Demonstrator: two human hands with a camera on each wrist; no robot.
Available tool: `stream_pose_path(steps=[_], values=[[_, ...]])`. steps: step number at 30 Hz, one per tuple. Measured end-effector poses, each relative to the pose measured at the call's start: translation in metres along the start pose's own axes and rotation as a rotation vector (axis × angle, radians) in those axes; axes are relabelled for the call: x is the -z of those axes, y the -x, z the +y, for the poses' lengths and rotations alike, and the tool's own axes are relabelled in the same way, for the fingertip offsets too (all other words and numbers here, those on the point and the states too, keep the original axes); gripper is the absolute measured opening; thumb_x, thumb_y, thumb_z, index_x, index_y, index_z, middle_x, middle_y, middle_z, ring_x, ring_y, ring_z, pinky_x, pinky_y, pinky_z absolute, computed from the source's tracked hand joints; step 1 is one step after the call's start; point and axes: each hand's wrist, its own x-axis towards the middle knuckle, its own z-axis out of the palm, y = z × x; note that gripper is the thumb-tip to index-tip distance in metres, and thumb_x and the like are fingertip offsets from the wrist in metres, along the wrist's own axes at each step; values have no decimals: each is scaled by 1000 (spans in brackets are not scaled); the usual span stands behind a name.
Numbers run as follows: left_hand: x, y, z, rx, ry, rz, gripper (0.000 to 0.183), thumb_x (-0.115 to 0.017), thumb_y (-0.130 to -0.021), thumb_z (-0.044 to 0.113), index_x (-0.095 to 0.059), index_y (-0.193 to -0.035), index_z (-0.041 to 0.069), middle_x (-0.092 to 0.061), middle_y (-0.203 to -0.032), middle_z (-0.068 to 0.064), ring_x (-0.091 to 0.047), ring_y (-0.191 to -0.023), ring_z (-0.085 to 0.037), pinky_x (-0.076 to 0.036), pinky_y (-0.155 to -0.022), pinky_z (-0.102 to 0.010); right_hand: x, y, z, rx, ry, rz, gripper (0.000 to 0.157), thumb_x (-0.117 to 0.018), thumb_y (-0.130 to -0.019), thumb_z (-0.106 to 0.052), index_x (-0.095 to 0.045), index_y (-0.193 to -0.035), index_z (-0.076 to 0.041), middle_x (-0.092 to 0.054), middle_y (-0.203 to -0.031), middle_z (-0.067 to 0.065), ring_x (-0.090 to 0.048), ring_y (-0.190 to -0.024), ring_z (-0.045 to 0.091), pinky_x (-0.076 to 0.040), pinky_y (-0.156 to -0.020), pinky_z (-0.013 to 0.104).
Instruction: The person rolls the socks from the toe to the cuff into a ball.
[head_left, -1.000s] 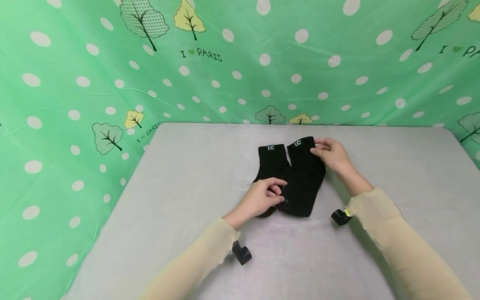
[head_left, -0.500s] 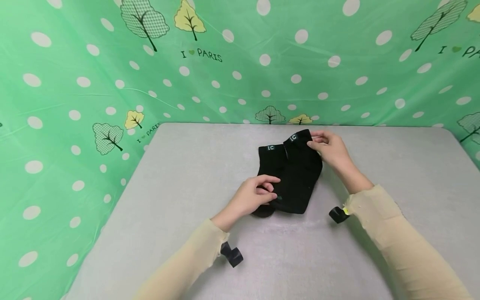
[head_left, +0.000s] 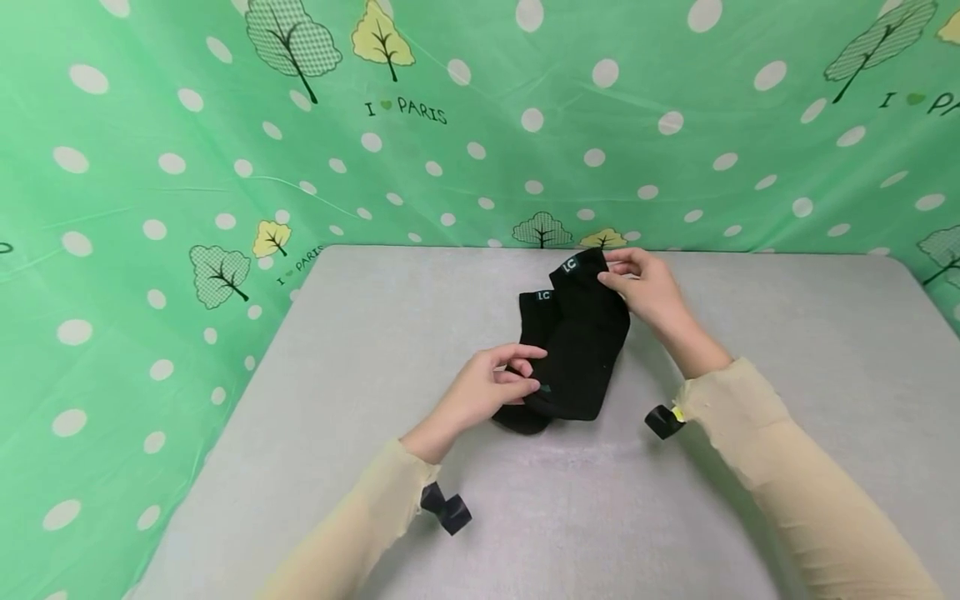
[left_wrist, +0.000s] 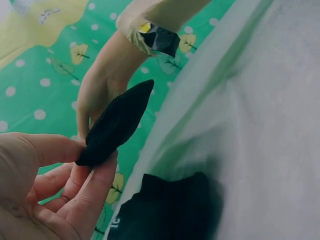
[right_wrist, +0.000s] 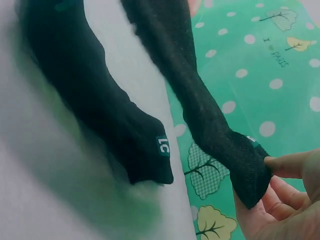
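Two black socks with small "LC" tags at the cuffs are here. One, the raised sock (head_left: 588, 342), is stretched between both hands above the other. My right hand (head_left: 647, 287) pinches its cuff between thumb and fingers, clearly seen in the right wrist view. Its toe end is pinched by my left hand (head_left: 483, 385), and the left wrist view shows the toe between thumb and fingertips. The lower sock (right_wrist: 100, 95) lies flat on the table, partly covered by the raised one in the head view.
The grey table (head_left: 360, 367) ends at the back against a green dotted curtain (head_left: 420, 167). A small black camera (head_left: 447, 510) is strapped at the left wrist and another black camera (head_left: 664, 422) at the right.
Both hands have moved left and slightly up and away with the raised sock, which now covers more of the lower sock. The lower sock stays in place.
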Motion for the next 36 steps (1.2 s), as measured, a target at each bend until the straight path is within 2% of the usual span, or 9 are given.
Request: stream_pose_path(steps=[10, 19, 23, 27, 36], values=[[16, 6, -4, 25, 4, 24, 40, -67, -92, 5, -62, -132, 7, -52, -94, 1, -62, -78, -5, -60, -80, -32, -16, -10, 1, -31, -26, -36, 44, -59, -101, -22, -51, -140, -6, -57, -123, 13, -52, -91, 11, -48, -66, 21], [22, 9, -15, 41, -30, 48, 39, -66, -92, 6, -63, -130, 7, -54, -93, 0, -63, -76, -8, -59, -77, -29, -32, -20, 9, -44, -52, -47, 40, -60, -100, -17, -53, -137, -3, -57, -119, 13, -54, -93, 15, -50, -67, 19], [25, 8, -23, 37, -48, 68, 38, -66, -90, 3, -64, -128, 4, -55, -91, 0, -64, -74, -6, -59, -74, -27, -38, -21, 12, -19, -57, -45, 38, -61, -98, -16, -55, -132, 0, -58, -112, 13, -55, -87, 16, -49, -64, 20], [27, 9, -28, 57, -53, 69, 38, -66, -90, 3, -64, -128, 4, -55, -91, 0, -63, -73, -5, -59, -74, -26, -44, -22, 14, -3, -26, -43, 37, -62, -98, -17, -56, -131, -1, -60, -109, 12, -54, -85, 16, -47, -63, 21], [29, 8, -34, 96, -85, 69, 37, -68, -89, 1, -65, -127, 3, -56, -89, -1, -63, -71, -6, -59, -71, -29, -52, -26, 19, -28, 34, -72, 39, -60, -100, -16, -54, -136, -3, -58, -119, 17, -55, -94, 21, -47, -65, 19]])
